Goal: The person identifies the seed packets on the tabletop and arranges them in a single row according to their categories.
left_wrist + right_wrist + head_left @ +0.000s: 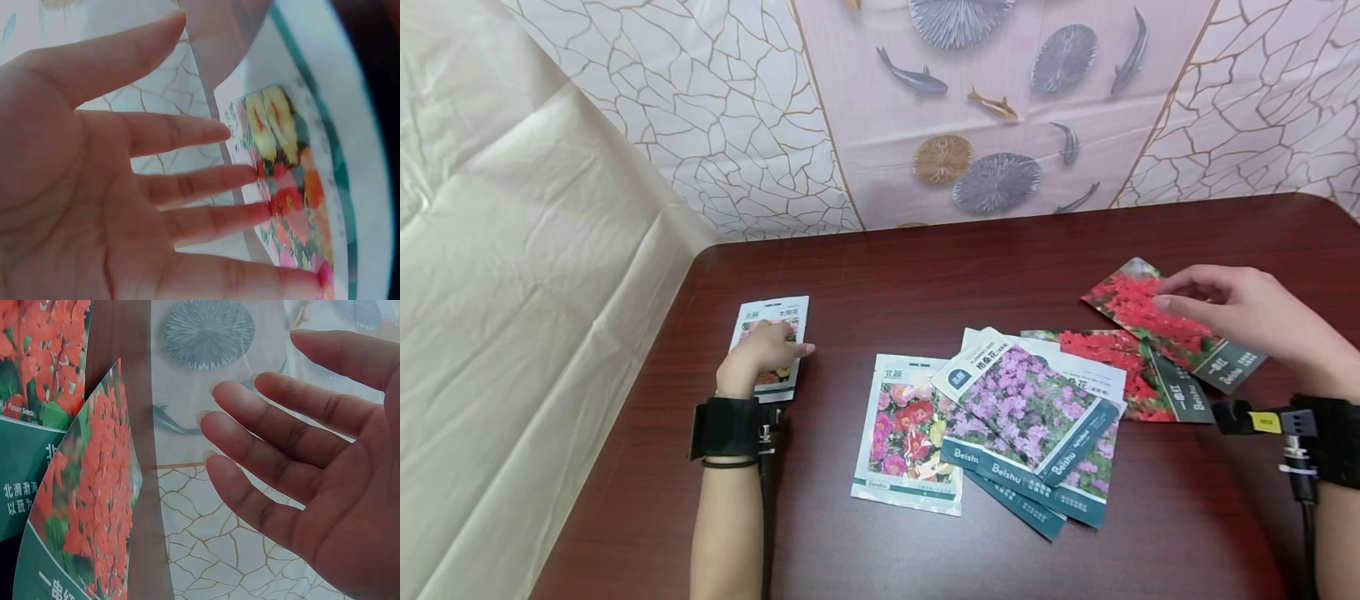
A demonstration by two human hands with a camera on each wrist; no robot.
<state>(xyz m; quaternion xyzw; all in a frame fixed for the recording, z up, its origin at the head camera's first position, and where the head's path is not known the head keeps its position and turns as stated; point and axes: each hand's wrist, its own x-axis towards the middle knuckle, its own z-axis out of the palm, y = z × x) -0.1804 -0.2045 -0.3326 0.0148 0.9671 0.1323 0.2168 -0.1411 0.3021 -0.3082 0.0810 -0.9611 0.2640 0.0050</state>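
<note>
At the table's left, a white seed packet with colourful flowers [782, 379] lies under my left hand [762, 348]. In the left wrist view its fingers are straight and spread, the fingertips [265, 212] right at the packet's printed front. Over the red-flower seed packet [1123, 296] at the right is my right hand [1232, 304], fingers loosely bent and nothing held; the right wrist view has its fingertips [228, 434] apart from the packets. A second red-flower packet [1105, 354] lies partly beneath the first.
Several purple-flower seed packets [1022, 408] lie fanned out in the middle, overlapping another packet with pink and red flowers [910, 433]. The dark wooden table [880, 283] meets a patterned wall covering [737, 108] at the back and a pale cloth [565, 275] at the left.
</note>
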